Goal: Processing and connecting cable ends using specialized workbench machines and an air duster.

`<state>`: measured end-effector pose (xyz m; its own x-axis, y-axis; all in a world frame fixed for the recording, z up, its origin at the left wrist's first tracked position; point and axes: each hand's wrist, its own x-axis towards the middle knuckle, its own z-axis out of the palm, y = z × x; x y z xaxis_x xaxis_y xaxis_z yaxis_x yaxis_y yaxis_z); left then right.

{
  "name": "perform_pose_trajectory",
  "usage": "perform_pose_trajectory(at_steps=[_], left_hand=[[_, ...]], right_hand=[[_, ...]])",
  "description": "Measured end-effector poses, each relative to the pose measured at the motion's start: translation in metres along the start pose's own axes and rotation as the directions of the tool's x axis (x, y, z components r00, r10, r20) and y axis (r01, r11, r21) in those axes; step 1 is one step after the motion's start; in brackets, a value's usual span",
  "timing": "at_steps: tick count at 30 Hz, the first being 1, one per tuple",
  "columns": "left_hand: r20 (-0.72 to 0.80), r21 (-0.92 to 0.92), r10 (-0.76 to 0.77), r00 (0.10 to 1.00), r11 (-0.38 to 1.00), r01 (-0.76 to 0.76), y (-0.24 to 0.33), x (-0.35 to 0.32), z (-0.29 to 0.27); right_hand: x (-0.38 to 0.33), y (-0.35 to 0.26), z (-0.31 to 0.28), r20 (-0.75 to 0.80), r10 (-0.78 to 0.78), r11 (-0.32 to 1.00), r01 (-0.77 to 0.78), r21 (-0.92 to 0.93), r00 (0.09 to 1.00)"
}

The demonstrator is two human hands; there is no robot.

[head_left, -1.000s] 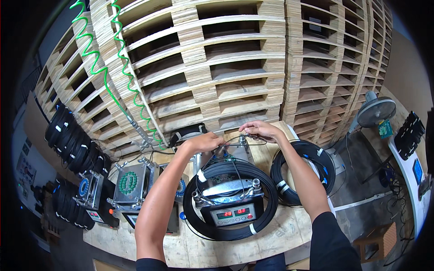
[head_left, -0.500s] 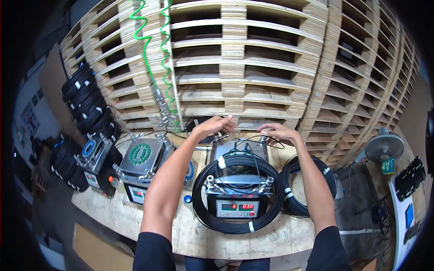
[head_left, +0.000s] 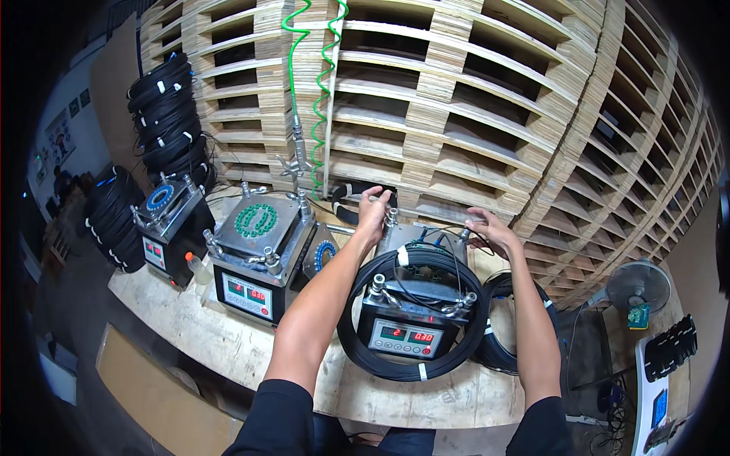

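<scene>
Black cable coil (head_left: pixel 414 319), springy and probably light, rings the machine (head_left: pixel 417 300) on the tabletop (head_left: pixel 228 342); left hand (head_left: pixel 372 213) and right hand (head_left: pixel 490 230), fingers spread open, touch its far corners, best gripped at the white ties.

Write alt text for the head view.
Both hands, left hand and right hand, reach to the far side of a metal benchtop machine ringed by a black cable coil, on a wooden bench before stacked pallets.

Rough wooden bench (head_left: pixel 228 342); glossy black plastic cable coil (head_left: pixel 365 353).
</scene>
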<state>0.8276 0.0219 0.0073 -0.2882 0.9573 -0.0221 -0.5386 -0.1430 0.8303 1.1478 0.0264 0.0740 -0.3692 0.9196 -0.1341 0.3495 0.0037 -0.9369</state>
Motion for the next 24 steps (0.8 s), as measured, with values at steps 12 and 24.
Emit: perform_pose_trajectory(at_steps=[12, 24], left_hand=[[0.006, 0.184, 0.047, 0.999, 0.982, -0.048, -0.014, -0.005, -0.028], [0.058, 0.005, -0.114, 0.992, 0.993, 0.114, -0.017, -0.006, -0.029]], right_hand=[[-0.148, 0.003, 0.123, -0.728, -0.463, 0.877, 0.379, -0.295, 0.505], [-0.168, 0.007, 0.154, -0.666, -0.547, 0.835, 0.272, -0.479, 0.506]])
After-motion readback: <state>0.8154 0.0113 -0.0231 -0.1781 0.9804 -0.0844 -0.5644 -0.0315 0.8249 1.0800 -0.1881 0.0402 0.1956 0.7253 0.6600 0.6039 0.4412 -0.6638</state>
